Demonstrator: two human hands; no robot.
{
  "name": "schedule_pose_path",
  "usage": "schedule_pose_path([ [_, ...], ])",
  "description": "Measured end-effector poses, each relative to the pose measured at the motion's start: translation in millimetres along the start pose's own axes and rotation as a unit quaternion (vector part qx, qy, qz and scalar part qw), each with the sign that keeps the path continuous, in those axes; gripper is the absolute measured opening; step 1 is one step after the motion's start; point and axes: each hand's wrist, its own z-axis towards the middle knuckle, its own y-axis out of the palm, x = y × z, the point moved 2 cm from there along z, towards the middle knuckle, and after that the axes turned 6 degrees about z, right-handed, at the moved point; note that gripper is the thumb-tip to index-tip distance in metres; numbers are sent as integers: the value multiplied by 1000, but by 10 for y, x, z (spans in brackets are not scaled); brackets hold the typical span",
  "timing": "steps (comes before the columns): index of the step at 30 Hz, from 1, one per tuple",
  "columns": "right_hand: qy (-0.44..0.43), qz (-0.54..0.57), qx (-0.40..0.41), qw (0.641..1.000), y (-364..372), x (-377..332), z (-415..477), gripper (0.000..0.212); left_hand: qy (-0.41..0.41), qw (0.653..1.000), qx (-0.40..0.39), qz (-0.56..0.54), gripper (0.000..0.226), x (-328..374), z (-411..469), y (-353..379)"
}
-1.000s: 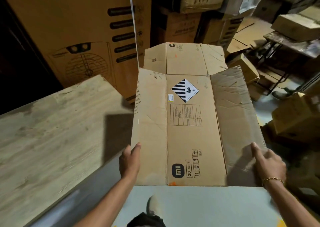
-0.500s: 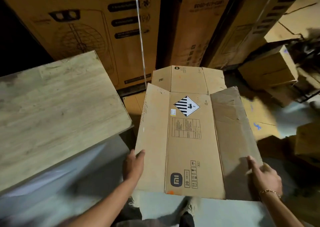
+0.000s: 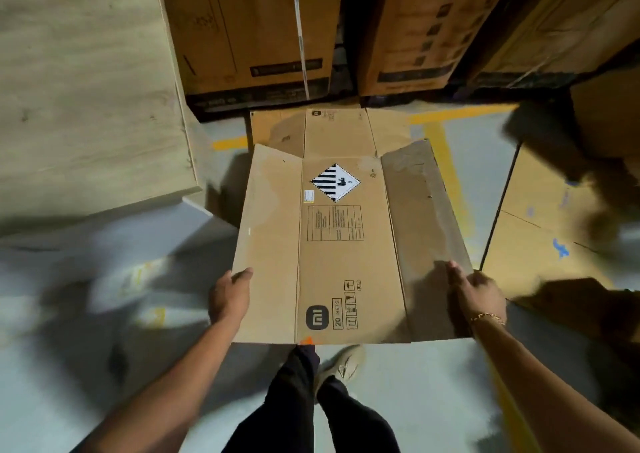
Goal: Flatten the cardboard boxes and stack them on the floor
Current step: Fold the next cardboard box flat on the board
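Between the fingers point(image 3: 242, 274), the box point(image 3: 346, 244) looks light but floppy; left hand point(image 3: 230, 296) and right hand point(image 3: 479, 293) pinch its side edges.

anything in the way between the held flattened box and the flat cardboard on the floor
Nothing visible does. The flattened box, held by the left hand and right hand, overlaps the near edge of the floor cardboard; what lies directly beneath is hidden.

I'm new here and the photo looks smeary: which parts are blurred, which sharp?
Head view: the flattened cardboard box, left hand and right hand look fairly sharp, its hazard label crisp; the floor at left and the dark shapes at right are smeared; the tall cartons at top lean outward, wide-lens distortion.
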Motion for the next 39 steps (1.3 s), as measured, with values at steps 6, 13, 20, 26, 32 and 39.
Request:
schedule_pose_path([
  [6,-31,24,-16,999,1129,0,1143,61,-7,999,43,11,45,-114,1049,826],
  [13,-39,35,-44,998,2477,181,2446,52,-23,999,2,-42,31,-339,2323,1899],
  [20,-24,18,-85,996,3601,530,3254,50,-11,996,-87,6,23,-673,3317,2897],
  [26,6,11,-104,995,4143,756,3648,50,-21,993,-99,61,33,-1469,4489,3462],
  [32,46,-1,-122,991,4376,930,3914,54,-41,991,-97,78,24,-1339,4430,3497],
  [39,19,-15,-142,990,4126,823,3503,72,7,989,-107,104,73,-1133,3879,3163],
])
